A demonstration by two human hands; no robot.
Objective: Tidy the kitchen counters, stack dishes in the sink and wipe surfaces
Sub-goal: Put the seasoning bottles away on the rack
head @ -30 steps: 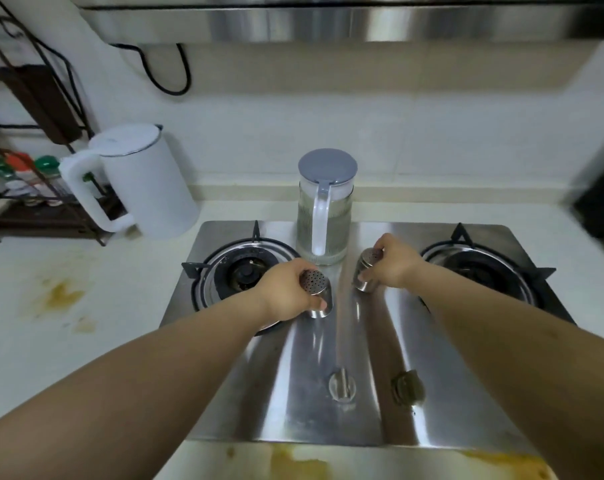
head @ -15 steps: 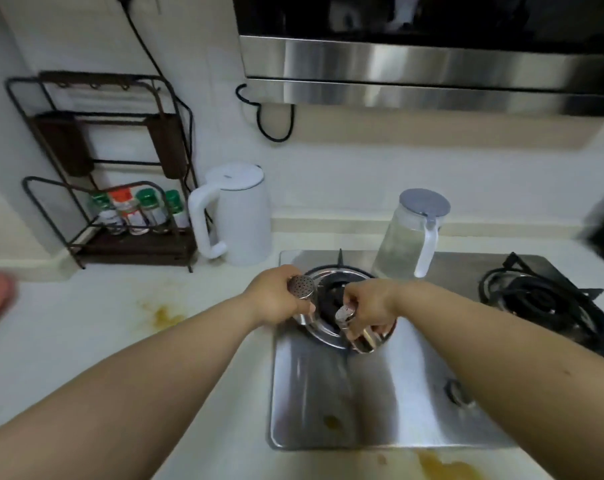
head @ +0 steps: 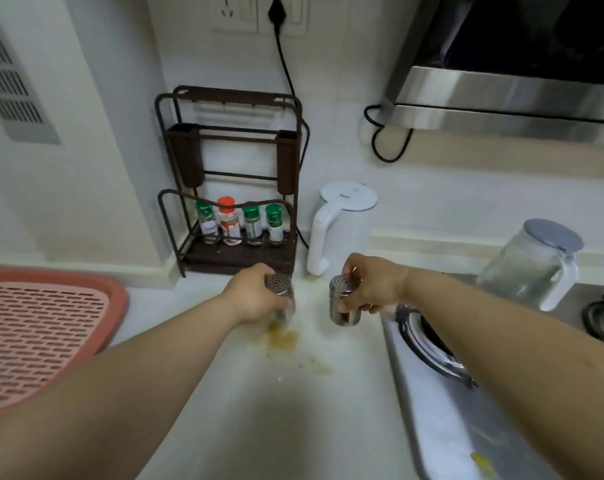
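Note:
My left hand (head: 252,296) grips a steel shaker (head: 279,285) with a perforated lid, held above the white counter (head: 245,393). My right hand (head: 370,284) grips a second steel shaker (head: 341,303) just left of the stove. Both shakers are upright and in the air, in front of the brown spice rack (head: 231,188). A brown stain (head: 283,339) lies on the counter under the left shaker.
The rack holds several spice bottles (head: 240,221). A white kettle (head: 342,226) stands right of it, plugged into the wall. A glass jug (head: 532,265) sits at the back of the steel stove (head: 449,393). A pink slotted tray (head: 41,327) lies at the left. The range hood (head: 508,98) hangs upper right.
Both hands lifted the shakers off the stove and carried them left, over the counter toward the spice rack. My view turned left with them.

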